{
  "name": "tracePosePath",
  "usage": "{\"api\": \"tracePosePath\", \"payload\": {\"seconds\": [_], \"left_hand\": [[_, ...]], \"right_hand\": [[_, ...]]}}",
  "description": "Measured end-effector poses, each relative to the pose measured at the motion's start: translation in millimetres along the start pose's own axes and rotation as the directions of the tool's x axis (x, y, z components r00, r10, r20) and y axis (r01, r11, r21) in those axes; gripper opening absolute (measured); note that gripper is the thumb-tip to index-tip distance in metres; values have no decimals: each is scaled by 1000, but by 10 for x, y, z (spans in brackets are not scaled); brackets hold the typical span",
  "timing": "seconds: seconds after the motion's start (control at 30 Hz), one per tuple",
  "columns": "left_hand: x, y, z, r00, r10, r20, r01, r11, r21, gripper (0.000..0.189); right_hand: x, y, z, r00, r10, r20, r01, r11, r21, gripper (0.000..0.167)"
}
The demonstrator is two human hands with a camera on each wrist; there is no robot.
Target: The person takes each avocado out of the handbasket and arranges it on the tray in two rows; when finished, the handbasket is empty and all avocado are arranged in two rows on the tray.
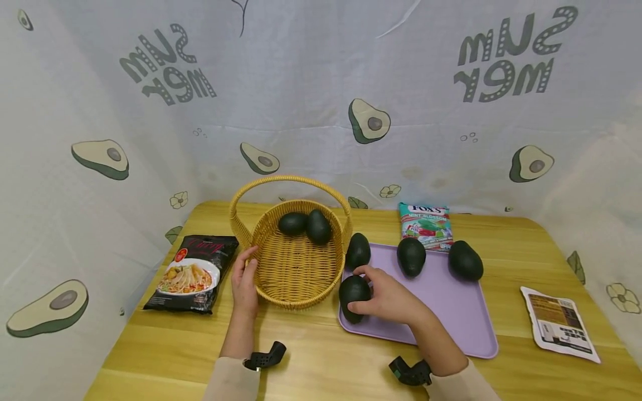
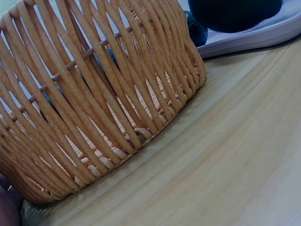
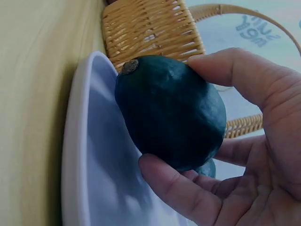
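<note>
**Right hand (image 1: 388, 298) Pinches a Dark Avocado (image 1: 353, 292) at the Left Edge of the Lilac Tray (image 1: 461, 312)**

Just below the centre of the head view, the right hand is clamped on the avocado, its thumb and fingers on opposite sides of the fruit. The left hand (image 1: 245, 287) touches the left side of the woven basket (image 1: 296, 303) at centre-left (I cannot tell whether its fingers curl round the wall). Inside the basket, 2 avocados (image 1: 318, 227) lie side by side toward the back.

Another 3 avocados (image 1: 411, 257) line the tray's far side, right of the frame's centre, and a mint candy packet (image 1: 427, 228) lies just beyond them. A black noodle packet (image 1: 193, 274) is at left, and a white-edged pouch (image 1: 559, 324) at lower right. Everything sits on a wooden counter (image 1: 311, 362), backed by a pale curtain (image 1: 311, 83) printed with avocado halves and lettering.
</note>
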State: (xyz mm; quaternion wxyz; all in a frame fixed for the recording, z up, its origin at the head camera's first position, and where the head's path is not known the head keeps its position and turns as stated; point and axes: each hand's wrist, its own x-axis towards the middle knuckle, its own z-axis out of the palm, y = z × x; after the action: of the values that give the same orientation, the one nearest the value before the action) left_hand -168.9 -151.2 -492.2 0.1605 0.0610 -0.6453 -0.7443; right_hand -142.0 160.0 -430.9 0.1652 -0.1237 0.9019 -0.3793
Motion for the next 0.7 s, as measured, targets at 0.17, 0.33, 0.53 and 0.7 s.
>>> {"api": "tracePosePath", "payload": {"seconds": [0.17,0.33,0.53,0.7], "left_hand": [[2,2,1,1000,-5,-4,5,1000,4,37],[4,9,2,1000,-12,2,12,1000,-6,37],[3,18,4,1000,-14,6,14,1000,-13,37],[0,2,-2,1000,-11,7,11,1000,-16,37]], "right_hand": [[14,-4,32,1000,6,15,-6,1000,-1,73],[12,1,34,999,-2,40,3,1000,-7,69],[6,9,12,998,-27,60,28,999,-23,69],[-17,10,-12,993,-65,101,68,998,-17,63]]}}
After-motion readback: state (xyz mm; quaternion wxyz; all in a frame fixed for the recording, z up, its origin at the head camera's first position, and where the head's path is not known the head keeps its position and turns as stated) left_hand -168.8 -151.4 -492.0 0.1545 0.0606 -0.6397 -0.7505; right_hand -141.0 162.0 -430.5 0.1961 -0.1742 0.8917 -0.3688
